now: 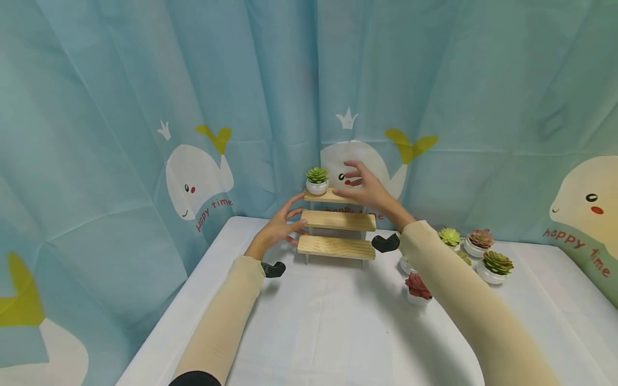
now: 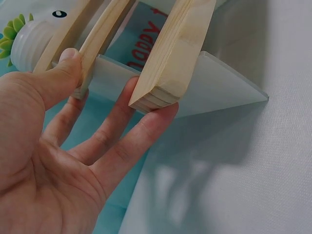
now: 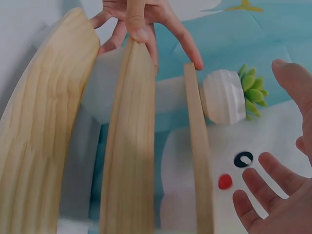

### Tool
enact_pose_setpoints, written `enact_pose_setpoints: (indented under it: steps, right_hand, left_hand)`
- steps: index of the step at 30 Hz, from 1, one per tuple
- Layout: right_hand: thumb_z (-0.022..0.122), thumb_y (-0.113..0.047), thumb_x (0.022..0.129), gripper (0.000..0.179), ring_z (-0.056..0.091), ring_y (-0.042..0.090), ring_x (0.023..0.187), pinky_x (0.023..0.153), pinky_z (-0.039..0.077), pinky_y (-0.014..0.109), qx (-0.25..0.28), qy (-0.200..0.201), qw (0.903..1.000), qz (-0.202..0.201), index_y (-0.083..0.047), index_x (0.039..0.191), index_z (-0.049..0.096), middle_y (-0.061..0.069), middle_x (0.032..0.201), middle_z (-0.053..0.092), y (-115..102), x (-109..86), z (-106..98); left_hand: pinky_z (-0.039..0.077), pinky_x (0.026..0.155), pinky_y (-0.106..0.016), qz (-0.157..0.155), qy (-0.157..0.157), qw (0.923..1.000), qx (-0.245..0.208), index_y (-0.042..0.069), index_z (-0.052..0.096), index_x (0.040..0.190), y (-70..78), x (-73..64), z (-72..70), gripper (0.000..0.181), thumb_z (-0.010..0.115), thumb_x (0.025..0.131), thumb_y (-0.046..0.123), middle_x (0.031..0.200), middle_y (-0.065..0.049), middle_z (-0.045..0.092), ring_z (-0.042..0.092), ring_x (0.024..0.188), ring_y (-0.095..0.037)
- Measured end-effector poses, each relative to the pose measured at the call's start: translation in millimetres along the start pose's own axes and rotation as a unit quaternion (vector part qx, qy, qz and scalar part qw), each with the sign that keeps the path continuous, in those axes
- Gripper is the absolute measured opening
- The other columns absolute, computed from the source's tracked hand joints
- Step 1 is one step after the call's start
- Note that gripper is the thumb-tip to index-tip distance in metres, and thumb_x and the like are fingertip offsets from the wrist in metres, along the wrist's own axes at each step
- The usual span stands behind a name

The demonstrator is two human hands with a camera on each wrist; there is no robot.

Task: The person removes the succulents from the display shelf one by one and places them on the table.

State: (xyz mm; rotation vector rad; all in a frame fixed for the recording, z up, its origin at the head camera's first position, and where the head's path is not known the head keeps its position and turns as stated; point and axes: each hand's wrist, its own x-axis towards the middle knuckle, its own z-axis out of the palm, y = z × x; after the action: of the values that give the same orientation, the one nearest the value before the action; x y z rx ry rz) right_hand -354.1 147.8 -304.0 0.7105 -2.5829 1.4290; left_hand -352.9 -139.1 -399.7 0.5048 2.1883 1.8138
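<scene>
A three-step wooden stand (image 1: 338,220) with pale supports stands on the white table against the curtain. At its left end is my left hand (image 1: 276,229), fingers spread across the steps. In the left wrist view its thumb (image 2: 68,61) lies on the end of the middle plank (image 2: 100,36), with fingertips at the other planks. A potted green succulent (image 1: 317,182) sits on the left of the top step. My right hand (image 1: 369,192) hovers over that step's right part, fingers loosely bent and holding nothing. The right wrist view shows its fingers (image 3: 263,187) apart from the white pot (image 3: 224,97).
Several more potted succulents stand at the right of the table, among them a red one (image 1: 418,289) and a dark green one (image 1: 494,266). My right sleeve (image 1: 449,284) partly covers this group. A blue curtain (image 1: 270,96) with whale prints hangs behind and beside the table.
</scene>
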Motion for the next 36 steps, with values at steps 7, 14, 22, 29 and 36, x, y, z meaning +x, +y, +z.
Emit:
enact_pose_setpoints:
  steps: [7,14,22,29,36]
  right_hand:
    - [0.081,-0.033,0.091,0.083,0.051,0.039,0.129,0.105,0.045,0.055,0.023,0.024,0.9993,0.017,-0.016,0.158,0.034,0.020,0.145,0.051,-0.8,14.3,20.6]
    - [0.081,-0.034,0.091,0.083,0.053,0.037,0.131,0.104,0.048,0.054,0.025,0.034,0.9986,0.032,-0.012,0.157,0.035,0.020,0.147,0.052,2.6,24.9,40.9]
    - [0.080,-0.029,0.093,0.078,0.055,0.035,0.128,0.101,0.051,0.051,0.027,0.041,0.9983,0.032,-0.007,0.155,0.037,0.022,0.143,0.054,4.3,32.0,54.1]
    - [0.079,-0.028,0.094,0.075,0.059,0.035,0.124,0.100,0.052,0.050,0.025,0.042,0.9980,0.041,-0.005,0.153,0.039,0.023,0.140,0.057,4.3,33.8,58.5]
    - [0.079,-0.033,0.093,0.075,0.062,0.035,0.120,0.096,0.053,0.049,-0.003,0.053,0.9967,0.062,-0.004,0.151,0.042,0.022,0.135,0.062,0.9,36.0,60.8]
  left_hand:
    - [0.061,0.070,-0.054,-0.002,0.003,1.0000,-0.003,0.047,0.023,0.161,1.3,-0.2,-0.2,0.076,0.066,0.103,0.020,0.168,-0.014,0.022,0.064,0.118,-0.046]
    - [0.061,0.068,-0.053,0.001,-0.001,1.0000,0.003,0.046,0.022,0.161,-1.6,2.3,-0.3,0.077,0.065,0.103,0.021,0.168,-0.016,0.022,0.069,0.105,-0.041]
    - [0.061,0.069,-0.053,0.000,0.001,1.0000,0.002,0.047,0.022,0.161,-0.9,2.2,-0.5,0.077,0.066,0.103,0.022,0.168,-0.014,0.022,0.069,0.105,-0.042]
    - [0.062,0.067,-0.050,-0.002,-0.003,1.0000,0.003,0.047,0.022,0.161,-1.2,2.1,-0.3,0.077,0.066,0.103,0.021,0.168,-0.015,0.022,0.068,0.106,-0.044]
    - [0.062,0.068,-0.051,0.002,-0.002,1.0000,0.004,0.047,0.023,0.161,-0.2,1.9,-0.6,0.076,0.065,0.104,0.021,0.168,-0.014,0.022,0.069,0.104,-0.044]
